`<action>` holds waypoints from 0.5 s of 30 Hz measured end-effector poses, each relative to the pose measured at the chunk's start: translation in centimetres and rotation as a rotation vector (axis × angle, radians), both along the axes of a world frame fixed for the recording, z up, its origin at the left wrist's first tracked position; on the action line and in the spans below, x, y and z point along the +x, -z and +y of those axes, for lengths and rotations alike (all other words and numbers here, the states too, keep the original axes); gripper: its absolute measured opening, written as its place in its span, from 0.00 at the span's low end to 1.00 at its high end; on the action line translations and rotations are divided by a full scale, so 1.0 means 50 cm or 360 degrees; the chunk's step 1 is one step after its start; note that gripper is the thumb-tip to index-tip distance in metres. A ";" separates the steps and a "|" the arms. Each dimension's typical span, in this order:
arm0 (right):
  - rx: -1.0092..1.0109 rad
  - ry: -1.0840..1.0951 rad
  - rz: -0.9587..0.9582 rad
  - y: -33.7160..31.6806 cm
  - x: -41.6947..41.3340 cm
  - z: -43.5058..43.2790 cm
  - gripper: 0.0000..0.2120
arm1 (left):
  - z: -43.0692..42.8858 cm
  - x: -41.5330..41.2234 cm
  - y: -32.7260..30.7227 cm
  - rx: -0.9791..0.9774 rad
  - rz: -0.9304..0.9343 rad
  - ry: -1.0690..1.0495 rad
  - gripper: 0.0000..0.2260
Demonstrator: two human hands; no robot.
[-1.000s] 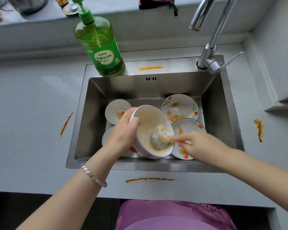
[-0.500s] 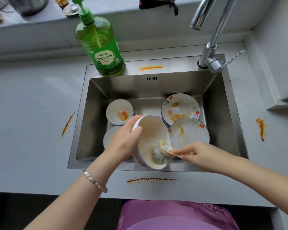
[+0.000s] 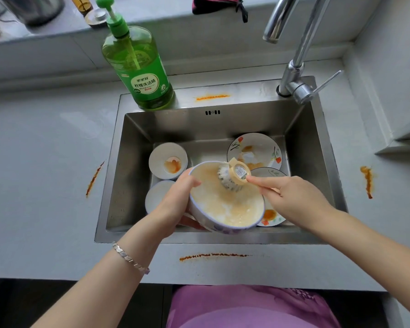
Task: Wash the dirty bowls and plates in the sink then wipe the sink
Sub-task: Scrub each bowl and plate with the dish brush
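Observation:
Over the steel sink, my left hand grips the rim of a white bowl smeared with orange suds, tilted toward me. My right hand pinches the handle of a round dish brush; its bristles press on the bowl's far inner wall. A small bowl with orange sauce and another white bowl sit at the sink's left. A flowered dirty plate lies at the back right. A second flowered plate is mostly hidden under the bowl and my right hand.
A green dish-soap pump bottle stands on the sink's back left ledge. The chrome tap rises at the back right. Orange sauce streaks mark the back ledge, the front edge, and the counter at left and right.
The bowl has tipped from steeply sideways to more upright and open toward me. The brush has moved from the bowl's lower part up to its far rim.

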State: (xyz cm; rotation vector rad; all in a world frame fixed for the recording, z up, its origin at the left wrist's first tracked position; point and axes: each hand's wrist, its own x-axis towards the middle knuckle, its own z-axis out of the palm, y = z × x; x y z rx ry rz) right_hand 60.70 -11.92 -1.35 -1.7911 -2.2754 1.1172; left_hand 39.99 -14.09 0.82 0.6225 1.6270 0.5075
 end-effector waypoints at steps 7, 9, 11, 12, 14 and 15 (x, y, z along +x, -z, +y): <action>0.0021 -0.0021 0.0180 -0.021 -0.070 -0.017 0.16 | 0.009 0.024 -0.005 0.0228 0.0059 0.0090 0.15; -0.0005 0.0000 0.0156 -0.022 -0.054 -0.008 0.16 | 0.011 0.012 -0.008 0.0257 0.0102 0.0131 0.16; 0.0021 0.0046 0.0068 -0.021 -0.034 -0.003 0.16 | 0.012 -0.003 -0.011 0.0232 0.0111 0.0090 0.17; 0.0038 0.0058 0.0022 -0.021 -0.031 -0.004 0.16 | 0.012 -0.007 -0.012 0.0228 0.0114 0.0059 0.18; 0.0029 0.0023 -0.0066 -0.020 -0.042 -0.015 0.17 | 0.010 -0.007 -0.010 0.0274 0.0140 0.0069 0.19; 0.0007 -0.0025 -0.0094 -0.018 -0.052 -0.024 0.18 | 0.009 -0.004 -0.008 0.0316 0.0156 0.0095 0.19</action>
